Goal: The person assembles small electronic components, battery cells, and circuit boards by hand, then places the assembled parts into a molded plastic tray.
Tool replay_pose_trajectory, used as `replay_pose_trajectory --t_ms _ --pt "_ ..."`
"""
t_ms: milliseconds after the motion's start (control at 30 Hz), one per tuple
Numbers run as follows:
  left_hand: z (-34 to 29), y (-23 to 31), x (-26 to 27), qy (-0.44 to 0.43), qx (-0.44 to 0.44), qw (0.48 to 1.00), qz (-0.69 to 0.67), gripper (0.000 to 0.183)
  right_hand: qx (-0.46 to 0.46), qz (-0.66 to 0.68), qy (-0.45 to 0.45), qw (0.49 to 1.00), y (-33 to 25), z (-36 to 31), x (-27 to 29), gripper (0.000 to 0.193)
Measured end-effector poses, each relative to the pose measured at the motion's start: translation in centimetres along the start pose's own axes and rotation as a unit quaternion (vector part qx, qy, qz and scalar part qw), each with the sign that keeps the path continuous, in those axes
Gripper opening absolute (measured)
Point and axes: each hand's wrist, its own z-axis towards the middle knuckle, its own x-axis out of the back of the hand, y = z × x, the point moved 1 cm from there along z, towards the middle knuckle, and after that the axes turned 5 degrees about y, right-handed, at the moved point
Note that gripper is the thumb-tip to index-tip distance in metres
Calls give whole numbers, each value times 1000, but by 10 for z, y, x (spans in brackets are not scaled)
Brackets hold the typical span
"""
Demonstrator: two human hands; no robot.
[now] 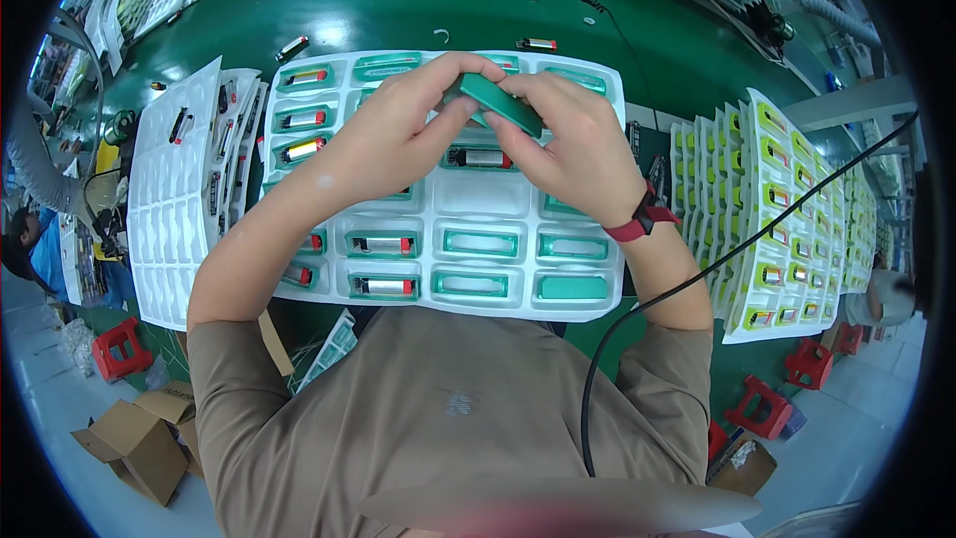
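Above the white moulded tray (482,197), both hands grip a small green rectangular plastic casing (501,104), tilted. My left hand (413,118) pinches its left end between thumb and fingers. The thumb and fingers of my right hand (581,144) close round the right side. Just below the hands, a cylindrical battery (481,157) sits in a green shell in the tray. Other compartments hold green shells; several in the left columns contain batteries (383,286) with red ends, while a nearer right one shows a solid green face (572,288).
Stacked white trays (164,209) stand at the left; trays with yellow-green pieces (772,229) stand at the right. Loose batteries (292,48) lie on the green table (428,0). A black cable (697,277) crosses my right forearm. Red stools (121,349) and cardboard boxes (139,448) are on the floor.
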Motion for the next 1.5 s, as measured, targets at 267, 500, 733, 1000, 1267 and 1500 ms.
replay_pose_trajectory --t_ms 267,500,733,1000,1267,1500 --pt "2 -5 -8 31 -18 999 -8 33 31 -70 23 997 3 -3 -10 20" --pt "6 -8 -4 -31 0 973 -228 50 -204 207 -3 957 6 1 -1 24" --pt "7 2 6 -84 -6 994 -76 56 -231 208 -54 949 2 -1 -1 28" --pt "2 7 1 -59 -28 998 20 58 -241 228 -66 941 1 -2 -5 30" --pt "3 4 -2 -31 -29 999 16 52 -226 218 -29 949 3 -9 -9 30" --pt "2 -8 5 6 16 992 -124 27 -195 308 43 930 6 -21 -1 31"
